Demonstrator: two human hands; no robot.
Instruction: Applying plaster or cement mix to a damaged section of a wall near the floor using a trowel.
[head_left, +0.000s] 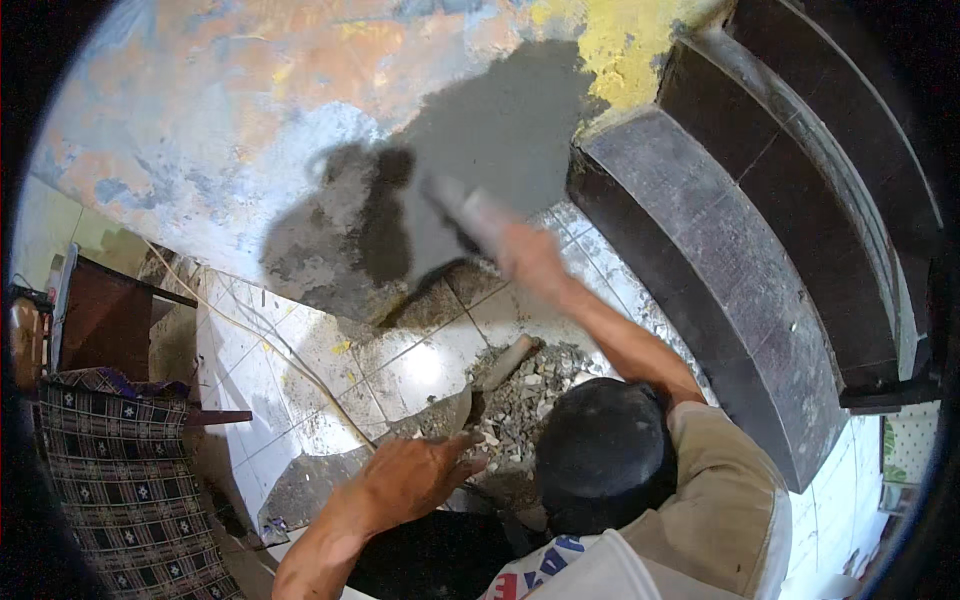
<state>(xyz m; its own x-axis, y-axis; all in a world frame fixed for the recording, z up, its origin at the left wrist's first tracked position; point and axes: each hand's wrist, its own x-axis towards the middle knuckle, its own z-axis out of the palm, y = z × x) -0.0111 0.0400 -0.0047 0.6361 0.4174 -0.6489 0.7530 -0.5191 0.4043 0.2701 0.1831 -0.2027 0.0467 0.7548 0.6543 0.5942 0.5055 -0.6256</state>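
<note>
A blurred trowel-like tool (478, 212) is grasped in the right hand (535, 262), its long axis pointed toward the far left over the grey plaster patch (510, 120). The left hand (410, 485) is placed nearer, beside the rubble (525, 400), well apart from the tool; whether anything is gripped there cannot be told.

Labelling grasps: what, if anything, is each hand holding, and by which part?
Right hand: a blurred, elongated pale-grey tool, by its near end; exact grip too blurred to tell. Left hand: nothing visibly held.
</note>
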